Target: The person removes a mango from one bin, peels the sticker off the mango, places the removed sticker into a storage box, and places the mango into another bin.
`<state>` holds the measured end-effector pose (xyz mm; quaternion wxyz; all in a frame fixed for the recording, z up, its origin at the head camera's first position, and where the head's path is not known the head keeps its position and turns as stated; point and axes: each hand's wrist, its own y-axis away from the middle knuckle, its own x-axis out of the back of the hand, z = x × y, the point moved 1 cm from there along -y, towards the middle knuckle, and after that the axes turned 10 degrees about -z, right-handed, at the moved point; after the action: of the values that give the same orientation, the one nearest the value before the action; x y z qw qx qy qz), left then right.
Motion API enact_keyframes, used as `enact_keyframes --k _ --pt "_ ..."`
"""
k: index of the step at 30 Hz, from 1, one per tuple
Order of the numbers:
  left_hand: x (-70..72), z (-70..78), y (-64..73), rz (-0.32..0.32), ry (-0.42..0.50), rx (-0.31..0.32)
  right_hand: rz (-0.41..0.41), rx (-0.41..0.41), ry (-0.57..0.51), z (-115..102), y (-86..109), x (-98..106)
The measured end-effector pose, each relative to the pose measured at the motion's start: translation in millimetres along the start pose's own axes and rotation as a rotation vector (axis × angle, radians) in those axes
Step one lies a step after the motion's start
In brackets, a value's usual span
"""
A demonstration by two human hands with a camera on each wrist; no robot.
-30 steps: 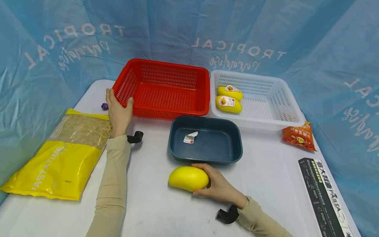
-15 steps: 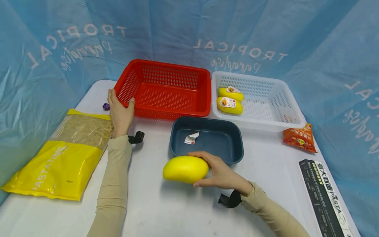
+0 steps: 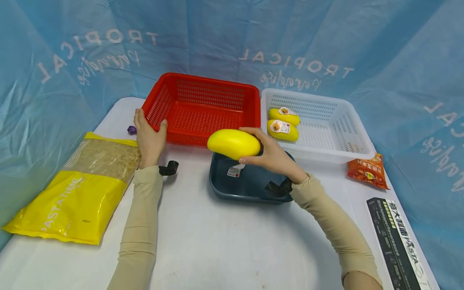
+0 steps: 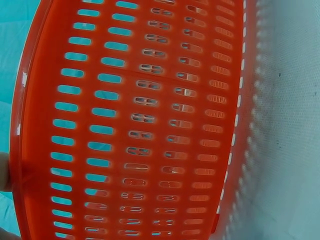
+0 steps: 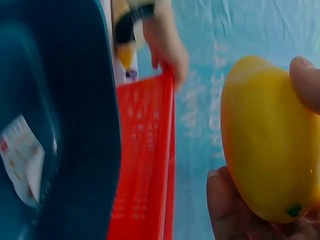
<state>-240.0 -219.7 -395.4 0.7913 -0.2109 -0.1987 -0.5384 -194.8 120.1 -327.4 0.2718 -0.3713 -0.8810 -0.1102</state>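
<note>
My right hand (image 3: 270, 155) holds a yellow mango (image 3: 232, 144) between thumb and fingers, raised over the dark blue tub (image 3: 250, 195). In the right wrist view the mango (image 5: 272, 145) shows a small green stem spot. A white sticker (image 3: 233, 172) with a peeled-up end lies in the tub. My left hand (image 3: 149, 139) grips the near left corner of the red basket (image 3: 206, 117), thumb on the front side and fingers along the left. The left wrist view shows the slotted basket wall (image 4: 125, 125), with only bits of fingers at its left edge.
Two labelled mangoes (image 3: 282, 130) lie in the white basket (image 3: 326, 155) at the right. A yellow pasta bag (image 3: 79, 189) lies at the left, near a small purple object (image 3: 132, 130). An orange snack packet (image 3: 367, 171) and a black pasta box (image 3: 396, 241) are along the right edge.
My right hand has lifted the mango off the table and carried it forward, from in front of the blue tub to above its far part. The left hand stays at the red basket's corner.
</note>
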Motion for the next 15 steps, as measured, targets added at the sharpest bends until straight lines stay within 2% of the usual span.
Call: enact_keyframes --k 6,15 --pt "0.4 1.3 0.3 -0.007 -0.005 0.012 0.041 -0.039 -0.001 9.7 -33.0 15.9" --pt "-0.3 1.5 -0.3 -0.018 -0.001 0.035 0.057 -0.126 -0.014 22.6 -67.9 24.0"
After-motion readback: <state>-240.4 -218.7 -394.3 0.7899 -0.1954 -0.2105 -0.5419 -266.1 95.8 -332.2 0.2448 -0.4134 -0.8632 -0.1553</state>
